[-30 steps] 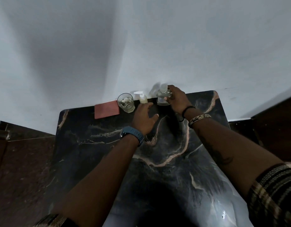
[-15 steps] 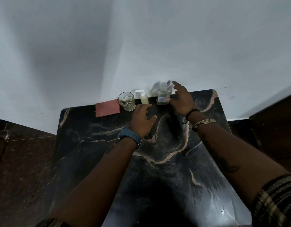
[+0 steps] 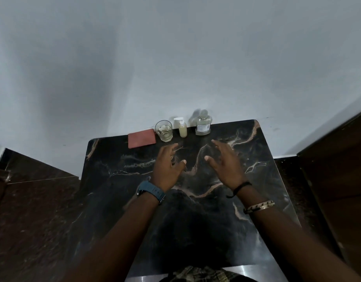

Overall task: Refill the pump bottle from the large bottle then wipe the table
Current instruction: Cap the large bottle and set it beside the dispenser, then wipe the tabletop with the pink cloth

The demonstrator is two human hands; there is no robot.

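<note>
A small pump bottle with a white top and pale liquid stands upright at the far edge of the black marble table. Right of it stands the large clear bottle with a round cap and a label. A red cloth lies flat at the far left. My left hand hovers over the table in front of the pump bottle, fingers spread, holding nothing. Fingers straight, my right hand hovers empty in front of the large bottle. Neither hand touches a bottle.
A clear glass tumbler with pale round pieces inside stands between the red cloth and the pump bottle. A grey wall rises right behind the table's far edge. Dark floor lies to the left, and a dark wooden surface to the right.
My right hand let go of the large bottle and drew back toward me. My left hand also pulled back from the pump bottle. Both bottles stay standing at the far edge.
</note>
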